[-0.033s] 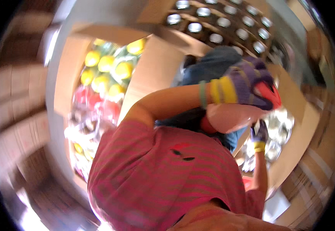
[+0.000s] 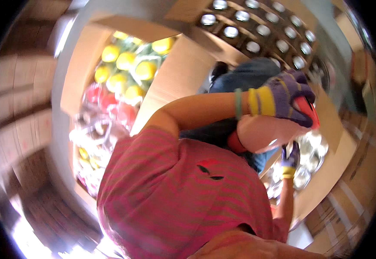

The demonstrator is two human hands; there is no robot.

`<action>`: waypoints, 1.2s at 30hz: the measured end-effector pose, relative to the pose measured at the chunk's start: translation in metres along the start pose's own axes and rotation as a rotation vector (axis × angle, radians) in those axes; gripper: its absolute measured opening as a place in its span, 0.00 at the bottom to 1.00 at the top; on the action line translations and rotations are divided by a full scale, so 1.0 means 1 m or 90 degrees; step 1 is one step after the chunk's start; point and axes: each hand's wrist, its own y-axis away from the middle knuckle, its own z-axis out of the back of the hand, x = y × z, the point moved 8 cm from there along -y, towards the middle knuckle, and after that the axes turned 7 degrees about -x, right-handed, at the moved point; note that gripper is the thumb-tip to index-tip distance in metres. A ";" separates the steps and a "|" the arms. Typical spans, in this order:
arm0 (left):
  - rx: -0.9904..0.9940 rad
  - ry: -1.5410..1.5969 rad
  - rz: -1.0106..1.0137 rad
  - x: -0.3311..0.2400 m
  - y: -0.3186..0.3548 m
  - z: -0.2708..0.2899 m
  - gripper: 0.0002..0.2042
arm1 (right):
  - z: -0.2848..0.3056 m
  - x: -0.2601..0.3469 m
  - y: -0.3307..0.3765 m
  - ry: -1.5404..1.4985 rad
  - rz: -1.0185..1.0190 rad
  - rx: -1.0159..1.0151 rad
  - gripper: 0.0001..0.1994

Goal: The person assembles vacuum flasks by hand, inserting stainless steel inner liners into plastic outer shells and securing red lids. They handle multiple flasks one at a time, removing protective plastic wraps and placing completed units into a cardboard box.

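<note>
"Where's the pink object (image 2: 265, 133)?"
"In the left hand (image 2: 287, 97), its red end (image 2: 307, 114) clasped, the rest below the wrist."
"Right hand (image 2: 290, 157)?"
"Right of the pink object, by clear containers (image 2: 312, 155); can't tell its grip."

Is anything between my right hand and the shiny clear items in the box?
Nothing visible: your right hand appears directly over the shiny clear items. Your left hand holds the pink container to the side, not between them.

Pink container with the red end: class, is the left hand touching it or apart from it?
Touching. The head view shows the gloved left hand clasped around the pink container at its red end.
</note>
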 end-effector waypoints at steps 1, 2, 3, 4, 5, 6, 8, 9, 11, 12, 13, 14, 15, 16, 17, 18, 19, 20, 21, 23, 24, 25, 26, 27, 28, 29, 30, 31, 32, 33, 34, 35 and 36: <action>0.011 0.056 0.028 0.014 -0.002 -0.005 0.22 | 0.016 0.010 0.000 -0.059 -0.027 -0.056 0.29; -0.040 0.050 0.067 0.036 0.004 -0.001 0.21 | 0.022 0.025 -0.007 -0.198 -0.051 -0.058 0.28; -0.075 0.061 0.098 0.064 0.009 0.004 0.20 | 0.032 0.051 -0.014 -0.273 -0.035 -0.072 0.28; -0.084 0.133 0.275 0.100 0.016 0.000 0.19 | 0.043 0.077 -0.021 -0.343 -0.019 -0.083 0.27; -0.141 0.225 0.394 0.121 0.024 0.008 0.17 | 0.051 0.097 -0.029 -0.279 0.046 -0.088 0.28; -0.165 0.270 0.407 0.131 0.026 0.014 0.17 | 0.052 0.104 -0.034 -0.257 0.068 -0.112 0.29; -0.157 0.042 0.166 0.143 0.026 0.035 0.14 | 0.065 0.123 -0.042 -0.127 0.160 -0.175 0.31; -0.130 -0.223 -0.097 0.154 0.038 0.031 0.15 | 0.065 0.133 -0.051 -0.121 0.194 -0.171 0.29; -0.119 -0.133 0.003 0.165 0.033 0.045 0.16 | 0.060 0.136 -0.054 -0.095 0.194 -0.174 0.30; -0.116 -0.072 0.080 0.166 0.029 0.052 0.17 | 0.067 0.149 -0.056 -0.059 0.209 -0.213 0.32; -0.111 -0.026 0.135 0.166 0.026 0.058 0.17 | 0.076 0.162 -0.059 -0.022 0.221 -0.250 0.35; -0.108 0.016 0.181 0.167 0.022 0.059 0.18 | 0.085 0.175 -0.063 -0.086 0.232 -0.316 0.38; -0.102 0.077 0.227 0.173 0.018 0.057 0.19 | 0.094 0.187 -0.072 -0.152 0.157 -0.294 0.40; -0.097 0.116 0.264 0.173 0.013 0.059 0.19 | 0.096 0.199 -0.081 -0.238 0.158 -0.287 0.39; -0.097 0.146 0.301 0.171 0.011 0.060 0.20 | 0.093 0.217 -0.089 -0.154 0.177 -0.281 0.36; -0.098 0.181 0.334 0.166 0.008 0.059 0.21 | 0.083 0.231 -0.106 -0.167 0.248 -0.194 0.33; -0.098 0.218 0.364 0.157 0.005 0.057 0.21 | 0.091 0.251 -0.113 -0.196 0.307 -0.229 0.32; -0.105 0.252 0.397 0.144 0.006 0.059 0.22 | 0.094 0.252 -0.116 -0.314 0.296 -0.281 0.33; -0.110 0.286 0.421 0.127 0.006 0.058 0.23 | 0.098 0.251 -0.116 -0.342 0.276 -0.284 0.32; -0.094 0.374 0.473 0.098 0.007 0.044 0.24 | 0.128 0.248 -0.103 -0.412 0.228 -0.331 0.26; -0.081 0.417 0.500 0.079 0.009 0.035 0.25 | 0.126 0.241 -0.094 -0.382 0.193 -0.424 0.26; -0.082 0.449 0.527 0.056 0.014 0.037 0.26 | 0.129 0.238 -0.093 -0.399 0.133 -0.277 0.31; -0.078 0.479 0.552 0.035 0.018 0.031 0.27 | 0.134 0.233 -0.089 -0.459 0.123 -0.238 0.29; -0.061 0.512 0.583 0.015 0.019 0.019 0.27 | 0.126 0.226 -0.088 -0.528 0.103 -0.155 0.26; -0.036 0.546 0.614 0.000 0.026 0.005 0.28 | 0.118 0.214 -0.080 -0.544 0.111 -0.264 0.22; 0.003 0.579 0.652 -0.010 0.033 -0.017 0.29 | 0.103 0.194 -0.068 -0.586 0.125 -0.295 0.23; 0.028 0.584 0.682 -0.023 0.033 -0.030 0.30 | 0.095 0.173 -0.057 -0.646 0.090 -0.304 0.22; 0.046 0.590 0.705 -0.031 0.035 -0.041 0.31 | 0.090 0.144 -0.036 -0.706 -0.008 -0.315 0.21; 0.057 0.588 0.720 -0.037 0.037 -0.050 0.31 | 0.084 0.118 -0.012 -0.771 -0.097 -0.331 0.20; 0.071 0.583 0.730 -0.044 0.040 -0.063 0.32 | 0.084 0.087 0.020 -0.839 -0.184 -0.375 0.20; 0.098 0.586 0.753 -0.037 0.045 -0.086 0.33 | 0.087 0.056 0.071 -0.886 -0.296 -0.455 0.19; 0.101 0.572 0.757 -0.037 0.046 -0.097 0.34 | 0.092 0.032 0.118 -0.942 -0.382 -0.541 0.18; 0.087 0.555 0.746 -0.034 0.045 -0.105 0.32 | 0.100 0.014 0.161 -0.991 -0.444 -0.617 0.18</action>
